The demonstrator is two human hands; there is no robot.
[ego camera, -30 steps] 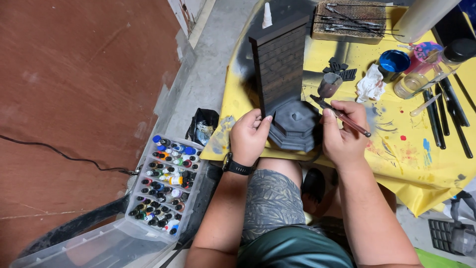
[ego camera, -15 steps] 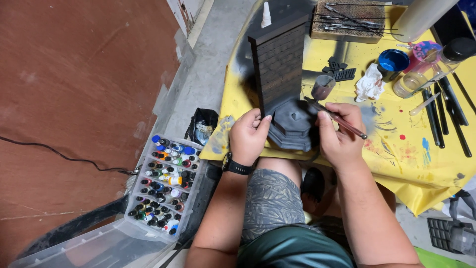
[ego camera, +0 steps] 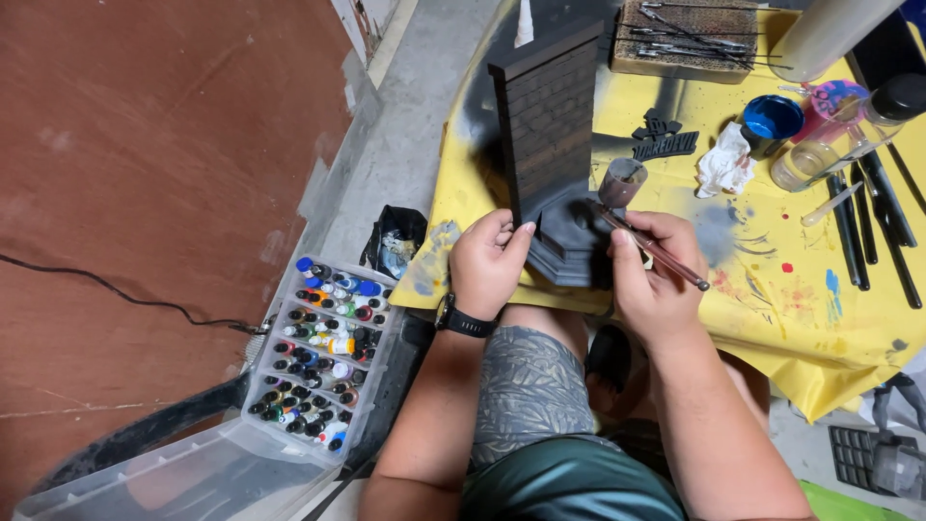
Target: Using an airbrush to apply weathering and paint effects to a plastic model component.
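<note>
Dark grey brick-wall model (ego camera: pixel 555 145) upright on yellow table (ego camera: pixel 772 309), between both hands. Left hand (ego camera: pixel 487 262) clamped on its base; right hand (ego camera: pixel 648 275) pinching thin brush (ego camera: pixel 654 248), tip at base.

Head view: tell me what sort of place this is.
Likely a hobby painting corner for models. A yellow-covered table is spattered with paint, a clear case of small paint bottles sits on the floor, and the right hand holds a brush at a dark model wall.

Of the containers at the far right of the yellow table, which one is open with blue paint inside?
The round blue paint cup beside the crumpled white rag; the clear jar next to it carries a black lid.
</note>
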